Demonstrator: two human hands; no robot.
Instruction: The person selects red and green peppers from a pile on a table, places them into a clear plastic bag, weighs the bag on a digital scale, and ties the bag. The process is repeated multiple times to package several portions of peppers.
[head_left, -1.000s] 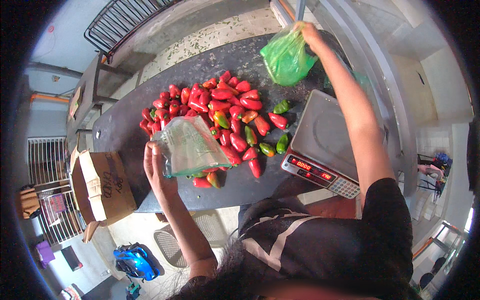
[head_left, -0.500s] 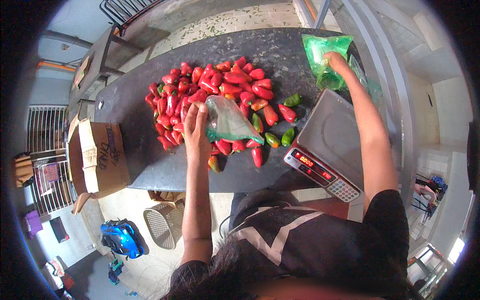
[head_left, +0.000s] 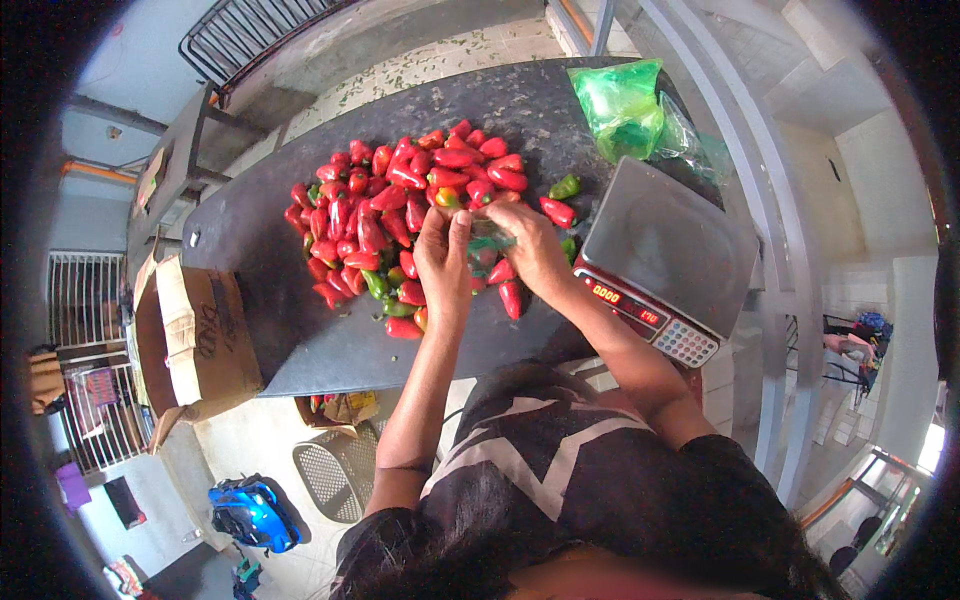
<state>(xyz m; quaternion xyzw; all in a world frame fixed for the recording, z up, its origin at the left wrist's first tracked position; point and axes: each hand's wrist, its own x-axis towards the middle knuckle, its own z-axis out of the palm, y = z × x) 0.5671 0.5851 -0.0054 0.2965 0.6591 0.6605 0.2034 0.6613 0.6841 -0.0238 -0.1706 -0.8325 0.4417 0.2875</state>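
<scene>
Over the near right part of a big pile of red peppers (head_left: 365, 225), with some green ones among them, my left hand (head_left: 444, 255) and my right hand (head_left: 530, 245) are close together, fingers closed on a thin greenish clear plastic bag (head_left: 485, 250). The bag is partly hidden by my fingers and looks empty. A digital scale (head_left: 670, 245) with a steel pan and lit red display is just right of my right hand. Beyond the scale, a bright green bunch of plastic bags (head_left: 615, 105) lies at the back right of the dark table (head_left: 265, 200).
An open cardboard box (head_left: 205, 335) stands at the table's left end. On the floor below are a perforated plastic basket (head_left: 330, 480) and a blue backpack (head_left: 255, 515). Grey metal rails (head_left: 775, 300) run along the right. A black folded metal frame (head_left: 250, 40) is at the back.
My right hand let go of the green bags, which now lie on the table, and came toward me to the middle. The clear bag, held up by my left hand, is now bunched between both hands.
</scene>
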